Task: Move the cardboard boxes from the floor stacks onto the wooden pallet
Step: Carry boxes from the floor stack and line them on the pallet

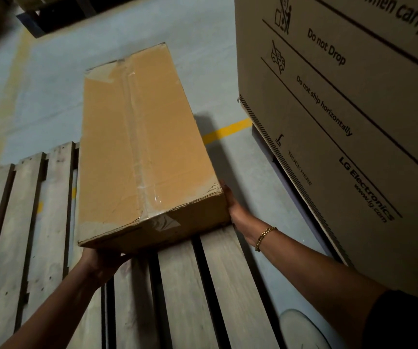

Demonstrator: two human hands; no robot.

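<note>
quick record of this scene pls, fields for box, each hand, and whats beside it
box: taped cardboard box, over the wooden pallet, held at its near end
left: left hand under near left corner, fingers hidden
right: right hand flat against right side
beside: large printed carton to the right
floor: yellow line beyond the box

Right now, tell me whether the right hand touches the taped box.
Touching: head view shows the right hand flat against the side of the taped box.
</note>
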